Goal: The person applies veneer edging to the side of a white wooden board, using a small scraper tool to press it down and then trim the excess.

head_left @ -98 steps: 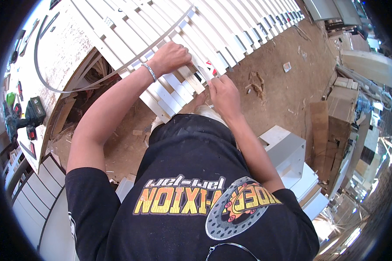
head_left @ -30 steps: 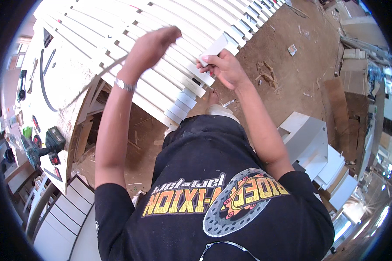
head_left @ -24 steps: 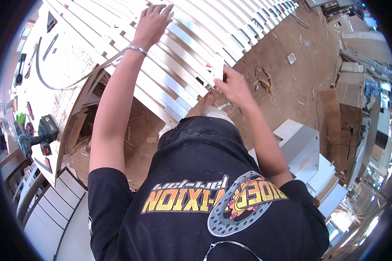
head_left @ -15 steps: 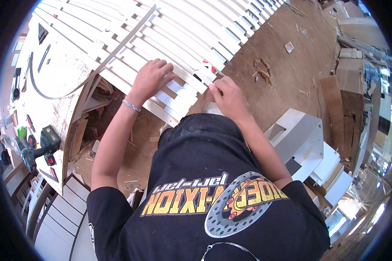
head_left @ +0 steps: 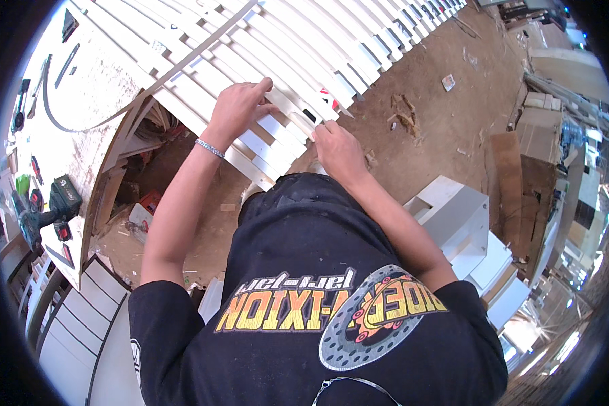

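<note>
Rows of long white slats [head_left: 210, 68] lie side by side, with a thin grey strip [head_left: 203, 51] running diagonally across them. My left hand [head_left: 243, 105], wearing a bracelet, has its fingers curled over a narrow white piece [head_left: 291, 108] near the front end of the rows. My right hand [head_left: 338, 149] pinches the nearer end of that piece, low and to the right of my left hand. Just beside it show a small black rectangle [head_left: 310, 116] and a red-and-white patch [head_left: 330, 100]. Shorter white pieces [head_left: 260, 152] lie below my left hand.
At left, a board bench [head_left: 88, 81] with a curved edge holds a cordless drill [head_left: 57, 206] and hand tools. Dirt floor [head_left: 440, 122] with scraps runs along the right. White panel boxes [head_left: 453, 223] and stacked cardboard [head_left: 534, 142] stand at right. A white slatted panel [head_left: 81, 325] is lower left.
The white piece that my right hand held up a second ago is lower, among the slats. My left hand has come down from higher up and its fingers have closed on that piece.
</note>
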A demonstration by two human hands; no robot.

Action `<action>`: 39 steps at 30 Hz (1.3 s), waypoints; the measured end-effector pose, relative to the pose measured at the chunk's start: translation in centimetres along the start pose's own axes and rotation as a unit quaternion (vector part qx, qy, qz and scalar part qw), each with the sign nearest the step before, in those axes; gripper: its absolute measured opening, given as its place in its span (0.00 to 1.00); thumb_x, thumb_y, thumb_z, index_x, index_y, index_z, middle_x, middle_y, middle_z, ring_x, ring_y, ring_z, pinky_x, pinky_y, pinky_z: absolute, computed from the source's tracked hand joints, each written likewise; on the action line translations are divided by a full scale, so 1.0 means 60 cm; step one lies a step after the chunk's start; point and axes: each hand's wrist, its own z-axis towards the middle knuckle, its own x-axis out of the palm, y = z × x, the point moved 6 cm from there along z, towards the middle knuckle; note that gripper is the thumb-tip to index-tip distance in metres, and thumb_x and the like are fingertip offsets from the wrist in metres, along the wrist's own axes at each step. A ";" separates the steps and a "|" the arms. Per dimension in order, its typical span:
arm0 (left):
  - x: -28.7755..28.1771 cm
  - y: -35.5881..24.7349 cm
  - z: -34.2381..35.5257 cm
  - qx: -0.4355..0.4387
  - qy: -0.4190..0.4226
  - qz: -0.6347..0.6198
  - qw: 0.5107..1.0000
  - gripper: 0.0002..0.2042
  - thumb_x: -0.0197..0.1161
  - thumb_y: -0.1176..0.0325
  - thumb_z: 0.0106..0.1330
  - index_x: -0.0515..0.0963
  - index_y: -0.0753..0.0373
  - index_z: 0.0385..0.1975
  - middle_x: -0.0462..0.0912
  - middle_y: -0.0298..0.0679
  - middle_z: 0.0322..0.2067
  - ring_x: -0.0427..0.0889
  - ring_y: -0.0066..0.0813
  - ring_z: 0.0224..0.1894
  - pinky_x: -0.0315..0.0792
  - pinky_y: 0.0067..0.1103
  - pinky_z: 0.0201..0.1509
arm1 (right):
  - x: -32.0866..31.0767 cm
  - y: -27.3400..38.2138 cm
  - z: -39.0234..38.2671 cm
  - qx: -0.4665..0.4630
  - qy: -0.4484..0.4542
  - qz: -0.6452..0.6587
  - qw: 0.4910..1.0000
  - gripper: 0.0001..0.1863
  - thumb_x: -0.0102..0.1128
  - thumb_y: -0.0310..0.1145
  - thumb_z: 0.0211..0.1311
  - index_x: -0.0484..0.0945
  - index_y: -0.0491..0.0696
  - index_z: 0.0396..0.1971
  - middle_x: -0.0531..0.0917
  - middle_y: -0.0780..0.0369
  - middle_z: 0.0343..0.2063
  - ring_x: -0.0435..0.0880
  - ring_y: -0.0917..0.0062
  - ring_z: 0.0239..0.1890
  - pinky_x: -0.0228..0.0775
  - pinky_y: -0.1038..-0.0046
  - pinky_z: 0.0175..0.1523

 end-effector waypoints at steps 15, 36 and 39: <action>0.007 -0.003 0.014 0.178 0.023 0.119 0.977 0.19 0.61 0.48 0.74 0.69 0.59 0.37 0.83 0.38 0.25 0.89 0.39 0.35 0.80 0.34 0.34 | -0.034 0.035 -0.015 -0.041 -0.052 0.024 0.998 0.08 0.61 0.33 0.72 0.76 0.46 0.33 0.80 0.55 0.32 0.86 0.56 0.36 0.80 0.55 0.39; 0.022 0.005 0.008 0.158 0.024 0.159 0.974 0.19 0.56 0.47 0.76 0.68 0.59 0.38 0.82 0.38 0.29 0.88 0.36 0.39 0.81 0.31 0.36 | -0.011 0.052 0.024 -0.064 0.007 -0.063 0.996 0.04 0.60 0.29 0.64 0.79 0.45 0.32 0.82 0.55 0.30 0.87 0.57 0.35 0.82 0.55 0.39; 0.023 0.006 0.006 0.164 0.006 0.146 0.976 0.19 0.58 0.47 0.76 0.68 0.59 0.38 0.82 0.38 0.28 0.88 0.36 0.38 0.81 0.31 0.36 | 0.006 0.048 0.030 -0.028 0.067 -0.111 0.991 0.04 0.59 0.29 0.64 0.81 0.46 0.33 0.85 0.54 0.31 0.89 0.56 0.35 0.83 0.55 0.39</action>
